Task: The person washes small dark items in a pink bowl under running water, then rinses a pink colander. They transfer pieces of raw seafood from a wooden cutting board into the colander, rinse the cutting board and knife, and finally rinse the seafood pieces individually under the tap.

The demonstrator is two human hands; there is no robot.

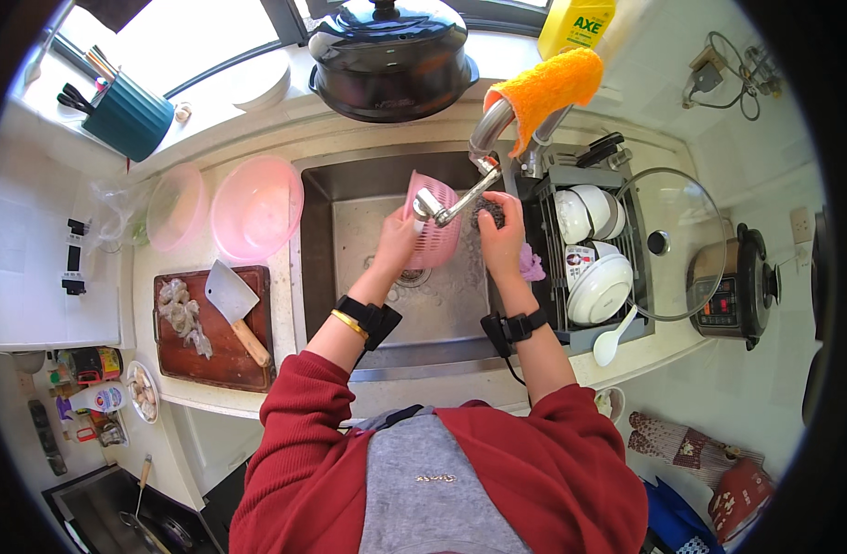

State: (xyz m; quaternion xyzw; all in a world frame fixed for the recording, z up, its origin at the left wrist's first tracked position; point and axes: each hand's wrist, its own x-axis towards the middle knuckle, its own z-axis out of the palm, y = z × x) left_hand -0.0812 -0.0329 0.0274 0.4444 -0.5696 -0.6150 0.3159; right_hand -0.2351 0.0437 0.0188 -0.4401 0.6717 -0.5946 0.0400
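Note:
My left hand grips the rim of a pink plastic colander, tilted on its side above the stainless steel sink. Just right of the colander, my right hand holds a dark scouring ball, probably steel wool, between thumb and fingers. The faucet's jointed metal spout hangs in front of the colander and covers part of it. An orange cloth is draped over the faucet neck. Under the colander's lower edge the sink drain partly shows.
Left of the sink, a cleaver and crumpled plastic wrap lie on a wooden cutting board, below a pink basin. At right stand a dish rack with bowls, a glass lid and a white spoon. A black pot stands behind.

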